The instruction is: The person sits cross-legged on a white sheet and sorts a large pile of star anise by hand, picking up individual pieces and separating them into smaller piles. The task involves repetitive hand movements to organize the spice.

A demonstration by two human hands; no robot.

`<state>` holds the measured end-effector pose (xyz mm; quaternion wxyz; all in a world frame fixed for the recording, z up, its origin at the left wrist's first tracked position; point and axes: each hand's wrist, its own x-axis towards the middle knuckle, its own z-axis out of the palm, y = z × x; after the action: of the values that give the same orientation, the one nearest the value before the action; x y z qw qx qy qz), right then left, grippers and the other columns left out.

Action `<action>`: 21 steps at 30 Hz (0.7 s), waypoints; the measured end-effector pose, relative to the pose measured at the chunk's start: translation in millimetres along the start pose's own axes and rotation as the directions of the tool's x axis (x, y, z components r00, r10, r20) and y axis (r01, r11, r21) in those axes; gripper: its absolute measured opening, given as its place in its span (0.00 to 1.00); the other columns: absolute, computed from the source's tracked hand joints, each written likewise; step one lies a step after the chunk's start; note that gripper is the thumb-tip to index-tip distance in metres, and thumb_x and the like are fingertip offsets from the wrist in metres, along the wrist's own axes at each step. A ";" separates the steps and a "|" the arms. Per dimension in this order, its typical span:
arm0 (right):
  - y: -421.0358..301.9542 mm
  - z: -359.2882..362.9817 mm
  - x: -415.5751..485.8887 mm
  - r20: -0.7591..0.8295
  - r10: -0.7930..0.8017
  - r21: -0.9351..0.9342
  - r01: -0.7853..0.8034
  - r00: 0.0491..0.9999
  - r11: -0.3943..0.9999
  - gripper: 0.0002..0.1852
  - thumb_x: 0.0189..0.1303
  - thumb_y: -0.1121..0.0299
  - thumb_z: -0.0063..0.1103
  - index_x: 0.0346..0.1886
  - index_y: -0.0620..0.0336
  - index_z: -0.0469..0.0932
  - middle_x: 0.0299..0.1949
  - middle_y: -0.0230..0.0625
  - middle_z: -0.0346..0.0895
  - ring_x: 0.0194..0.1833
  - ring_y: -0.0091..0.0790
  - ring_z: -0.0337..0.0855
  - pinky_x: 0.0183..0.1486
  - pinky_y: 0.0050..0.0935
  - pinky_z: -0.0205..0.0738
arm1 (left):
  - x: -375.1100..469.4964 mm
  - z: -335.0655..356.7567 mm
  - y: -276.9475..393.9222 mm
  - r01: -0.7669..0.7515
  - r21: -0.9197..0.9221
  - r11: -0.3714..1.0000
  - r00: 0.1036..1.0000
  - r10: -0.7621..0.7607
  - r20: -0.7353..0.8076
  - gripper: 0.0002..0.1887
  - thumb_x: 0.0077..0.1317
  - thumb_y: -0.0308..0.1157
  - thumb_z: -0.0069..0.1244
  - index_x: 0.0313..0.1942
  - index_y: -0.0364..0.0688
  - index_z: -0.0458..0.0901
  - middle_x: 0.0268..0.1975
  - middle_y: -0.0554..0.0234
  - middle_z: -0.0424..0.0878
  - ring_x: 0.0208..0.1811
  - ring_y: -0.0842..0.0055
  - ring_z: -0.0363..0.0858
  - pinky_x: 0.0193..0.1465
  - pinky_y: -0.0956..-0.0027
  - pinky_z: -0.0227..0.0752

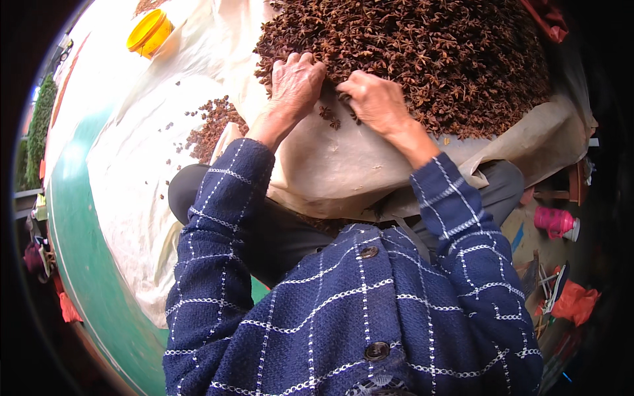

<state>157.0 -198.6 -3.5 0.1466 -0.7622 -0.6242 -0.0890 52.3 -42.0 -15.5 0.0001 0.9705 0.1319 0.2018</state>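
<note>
A large heap of dried star anise (pixel 421 54) lies before me on a beige cloth sheet (pixel 337 173) drawn over my lap. At the heap's near left edge, my left hand (pixel 297 81) rests with its back up and its fingers curled; the fingertips are hidden, so what they hold cannot be seen. Just to the right, my right hand (pixel 374 99) bends its thumb and fingers in toward the left one. Dark pieces show right beneath its fingertips, but whether they are gripped is unclear. A few loose star anise pods (pixel 331 118) sit on the cloth between the hands.
A smaller pile of star anise (pixel 215 128) with scattered pieces lies on a white sheet (pixel 133 163) at left. Beyond it stands a yellow bucket (pixel 150 33). At right are a pink thermos flask (pixel 554 222) and an orange-red plastic bag (pixel 574 302). Green floor (pixel 79 232) borders the sheet.
</note>
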 end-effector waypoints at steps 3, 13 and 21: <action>-3.0 19.8 8.5 -0.069 -0.048 -0.116 0.039 0.996 0.992 0.07 0.56 0.76 0.57 0.37 0.55 0.78 0.33 0.33 0.75 0.34 0.34 0.83 0.33 0.32 0.80 | -0.1 1.9 -1.0 0.010 0.013 1.000 1.000 -0.010 0.019 0.06 0.61 0.30 0.47 0.33 0.42 0.81 0.38 0.59 0.79 0.46 0.63 0.78 0.46 0.57 0.68; 6.3 31.0 15.6 -0.118 -0.023 -0.098 0.011 0.993 0.995 0.02 0.60 0.73 0.58 0.32 0.56 0.75 0.31 0.32 0.76 0.28 0.30 0.82 0.29 0.28 0.80 | -8.2 -6.6 -1.0 0.003 0.069 0.998 0.992 -0.012 0.122 0.05 0.60 0.31 0.50 0.33 0.39 0.78 0.38 0.56 0.80 0.46 0.63 0.80 0.50 0.56 0.65; 8.3 -54.3 13.6 0.257 0.258 0.922 -0.317 0.931 0.223 0.03 0.64 0.73 0.58 0.36 0.61 0.79 0.29 0.36 0.84 0.27 0.27 0.85 0.28 0.22 0.80 | -16.0 0.3 -10.6 0.013 0.074 0.997 0.996 -0.019 0.087 0.05 0.62 0.29 0.45 0.32 0.39 0.77 0.34 0.56 0.79 0.42 0.63 0.80 0.48 0.55 0.65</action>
<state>170.4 -205.7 51.0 0.5695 -0.6256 -0.4043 0.3477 35.6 -35.9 -22.7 -0.0282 0.9767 0.1468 0.1541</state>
